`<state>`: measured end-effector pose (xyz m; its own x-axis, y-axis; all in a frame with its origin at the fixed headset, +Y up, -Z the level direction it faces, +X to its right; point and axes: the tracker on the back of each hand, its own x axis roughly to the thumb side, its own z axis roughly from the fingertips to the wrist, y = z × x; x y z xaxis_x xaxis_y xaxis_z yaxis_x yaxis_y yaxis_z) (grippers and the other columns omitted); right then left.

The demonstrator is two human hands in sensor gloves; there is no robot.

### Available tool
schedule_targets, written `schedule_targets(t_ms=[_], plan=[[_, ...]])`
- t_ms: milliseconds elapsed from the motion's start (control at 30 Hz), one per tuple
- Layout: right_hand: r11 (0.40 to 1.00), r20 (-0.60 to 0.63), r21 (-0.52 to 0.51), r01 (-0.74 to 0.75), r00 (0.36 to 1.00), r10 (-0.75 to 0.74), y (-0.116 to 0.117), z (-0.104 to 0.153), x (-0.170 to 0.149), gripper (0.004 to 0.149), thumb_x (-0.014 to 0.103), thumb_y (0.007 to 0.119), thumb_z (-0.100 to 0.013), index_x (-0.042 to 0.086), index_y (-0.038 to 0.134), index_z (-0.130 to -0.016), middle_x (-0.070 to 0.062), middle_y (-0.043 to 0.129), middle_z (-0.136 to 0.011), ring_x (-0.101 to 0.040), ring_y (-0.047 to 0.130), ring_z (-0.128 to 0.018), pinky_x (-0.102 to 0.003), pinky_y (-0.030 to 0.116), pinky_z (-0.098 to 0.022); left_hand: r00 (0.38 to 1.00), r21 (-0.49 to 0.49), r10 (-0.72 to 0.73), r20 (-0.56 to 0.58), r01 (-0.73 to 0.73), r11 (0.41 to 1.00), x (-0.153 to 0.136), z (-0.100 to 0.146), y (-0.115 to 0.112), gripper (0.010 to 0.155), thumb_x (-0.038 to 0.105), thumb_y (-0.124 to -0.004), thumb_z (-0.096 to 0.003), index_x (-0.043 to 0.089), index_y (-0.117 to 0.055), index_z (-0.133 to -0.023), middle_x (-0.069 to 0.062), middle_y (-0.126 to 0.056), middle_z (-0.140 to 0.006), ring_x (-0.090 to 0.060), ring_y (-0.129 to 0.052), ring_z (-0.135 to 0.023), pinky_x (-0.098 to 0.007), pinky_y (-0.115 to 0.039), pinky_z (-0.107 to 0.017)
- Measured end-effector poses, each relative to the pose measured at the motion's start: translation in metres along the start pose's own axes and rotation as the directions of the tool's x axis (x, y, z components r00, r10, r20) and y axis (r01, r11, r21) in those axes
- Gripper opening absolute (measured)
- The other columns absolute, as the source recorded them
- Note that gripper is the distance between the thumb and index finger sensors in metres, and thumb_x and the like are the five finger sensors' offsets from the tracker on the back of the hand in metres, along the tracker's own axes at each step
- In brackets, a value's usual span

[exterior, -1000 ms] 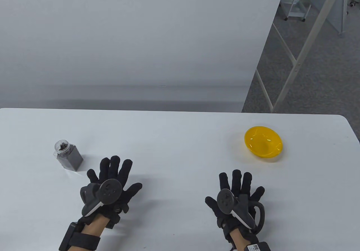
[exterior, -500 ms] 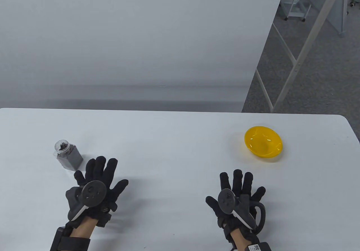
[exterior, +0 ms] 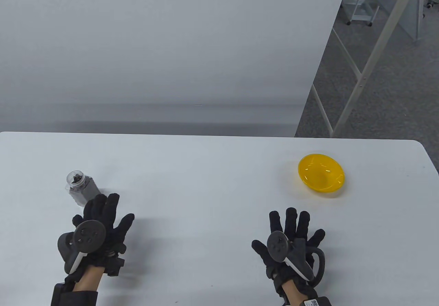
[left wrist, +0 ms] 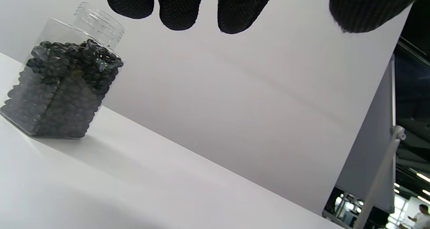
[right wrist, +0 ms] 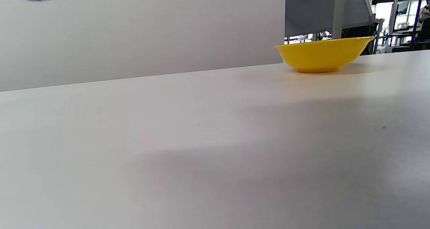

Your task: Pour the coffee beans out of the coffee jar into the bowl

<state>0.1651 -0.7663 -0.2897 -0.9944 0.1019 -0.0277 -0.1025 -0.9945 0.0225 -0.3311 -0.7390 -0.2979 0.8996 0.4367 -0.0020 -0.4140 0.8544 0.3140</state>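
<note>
A clear square coffee jar (exterior: 79, 186) with no lid, nearly full of dark beans, stands upright at the table's left; it also shows in the left wrist view (left wrist: 63, 84). A yellow bowl (exterior: 321, 172) sits empty at the right, also seen low in the right wrist view (right wrist: 322, 54). My left hand (exterior: 103, 213) is open with fingers spread, just in front and to the right of the jar, fingertips (left wrist: 178, 7) close to it but apart. My right hand (exterior: 291, 228) is open and empty, flat over the table in front of the bowl.
The white table (exterior: 205, 168) has its far edge against a grey wall and a rounded right corner (exterior: 422, 148). Beyond the right edge are carpet floor and a white metal frame (exterior: 360, 76).
My left hand has moved left and slightly toward me, closing on the jar. The right hand, jar and bowl have stayed in place.
</note>
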Motion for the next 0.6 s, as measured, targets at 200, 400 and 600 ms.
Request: schedule_targets(t_ms=[200, 400, 600], plan=[[1.000, -0.006, 0.007, 0.006, 1.000, -0.006, 0.000, 0.000, -0.001, 0.093, 0.082, 0.054, -0.036, 0.037, 0.002, -0.098, -0.017, -0.012, -0.105, -0.052, -0.008, -0.095, -0.086, 0.005, -0.049, 0.996, 0.011, 0.044, -0.077, -0.044, 0.999, -0.019, 0.000, 0.001, 0.081, 0.071, -0.066, -0.0418, 0.023, -0.058, -0.106, -0.022, -0.050, -0.111, -0.058, -0.053, -0.101, -0.081, -0.036, -0.057], [1.000, -0.009, 0.009, 0.003, 1.000, -0.003, 0.000, 0.000, -0.002, 0.093, 0.081, 0.055, -0.036, 0.037, 0.002, -0.098, -0.017, -0.012, -0.105, -0.052, -0.008, -0.095, -0.086, 0.005, -0.049, 0.986, 0.034, 0.084, -0.145, -0.079, 0.996, -0.038, 0.000, 0.002, 0.081, 0.070, -0.068, -0.0414, 0.022, -0.058, -0.106, -0.022, -0.050, -0.111, -0.058, -0.054, -0.100, -0.081, -0.037, -0.057], [1.000, -0.007, 0.008, -0.001, 1.000, 0.001, 0.000, 0.000, -0.002, 0.093, 0.082, 0.055, -0.036, 0.036, 0.002, -0.098, -0.017, -0.012, -0.105, -0.052, -0.008, -0.095, -0.086, 0.005, -0.049, 0.968, 0.069, 0.139, -0.209, -0.128, 0.989, -0.055, 0.001, 0.004, 0.083, 0.070, -0.070, -0.0407, 0.020, -0.056, -0.106, -0.022, -0.050, -0.110, -0.058, -0.056, -0.099, -0.081, -0.039, -0.058]])
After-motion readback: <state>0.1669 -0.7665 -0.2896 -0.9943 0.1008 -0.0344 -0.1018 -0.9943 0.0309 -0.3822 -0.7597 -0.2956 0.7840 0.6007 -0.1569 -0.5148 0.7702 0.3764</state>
